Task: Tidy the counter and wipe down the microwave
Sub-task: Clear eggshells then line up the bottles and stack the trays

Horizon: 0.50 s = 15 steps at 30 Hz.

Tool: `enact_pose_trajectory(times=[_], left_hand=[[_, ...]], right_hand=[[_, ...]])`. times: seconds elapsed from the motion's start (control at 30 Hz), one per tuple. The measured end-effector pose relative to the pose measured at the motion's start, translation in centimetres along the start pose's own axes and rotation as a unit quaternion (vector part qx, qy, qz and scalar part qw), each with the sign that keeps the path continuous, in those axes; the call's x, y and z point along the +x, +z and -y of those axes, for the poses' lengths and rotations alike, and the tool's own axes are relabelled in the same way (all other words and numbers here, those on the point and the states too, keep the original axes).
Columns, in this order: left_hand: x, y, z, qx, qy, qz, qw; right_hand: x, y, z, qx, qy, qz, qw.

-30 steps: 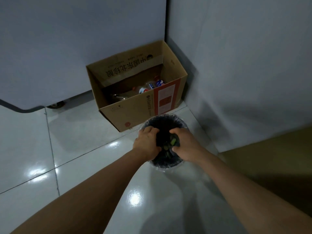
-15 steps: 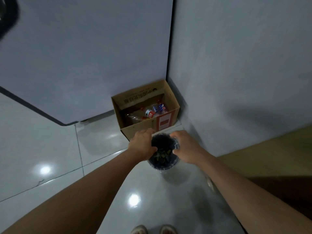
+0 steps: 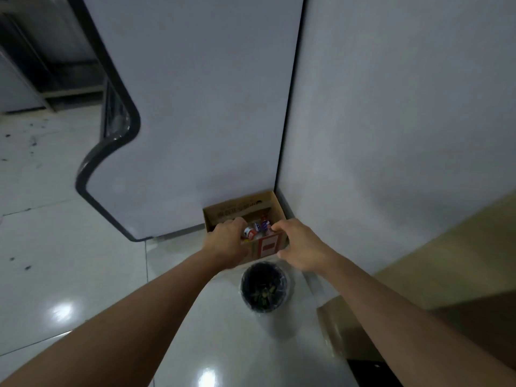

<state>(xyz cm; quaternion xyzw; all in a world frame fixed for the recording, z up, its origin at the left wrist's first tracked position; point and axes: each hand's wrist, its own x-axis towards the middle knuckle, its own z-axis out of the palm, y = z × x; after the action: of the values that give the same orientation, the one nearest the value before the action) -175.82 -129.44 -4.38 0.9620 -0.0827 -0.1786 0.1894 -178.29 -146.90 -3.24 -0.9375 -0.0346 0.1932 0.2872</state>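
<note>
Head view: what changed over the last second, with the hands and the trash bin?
Both hands have come up off the trash bin: the left hand and right hand were at its rim, and now hang above it, holding nothing I can see. The camera has risen too, so everything looks smaller. The bin, with scraps inside, and the cardboard box of bottles stayed in the corner.

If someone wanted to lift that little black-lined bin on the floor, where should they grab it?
Probably by the rim of the bin, from straight above with the hands on opposite sides. It stands upright with its round mouth open to the top, and the liner is folded over the edge. The cardboard box crowds its far side, so left and right look the freest.
</note>
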Motion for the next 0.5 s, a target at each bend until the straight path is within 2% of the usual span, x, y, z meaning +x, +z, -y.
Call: enact_pose_trajectory(times=[0.23, 0.5], left_hand=[[-6.4, -7.2, 0.7, 0.026, -0.040, -0.057, 0.997], [-13.5, -14.2, 5.7, 0.021, -0.107, -0.135, 0.985]], right_hand=[[-2.9, -3.9, 7.7, -0.036, -0.066, -0.013, 0.997], [-3.4, -3.8, 17.0, -0.125, -0.170, 0.012, 0.978]])
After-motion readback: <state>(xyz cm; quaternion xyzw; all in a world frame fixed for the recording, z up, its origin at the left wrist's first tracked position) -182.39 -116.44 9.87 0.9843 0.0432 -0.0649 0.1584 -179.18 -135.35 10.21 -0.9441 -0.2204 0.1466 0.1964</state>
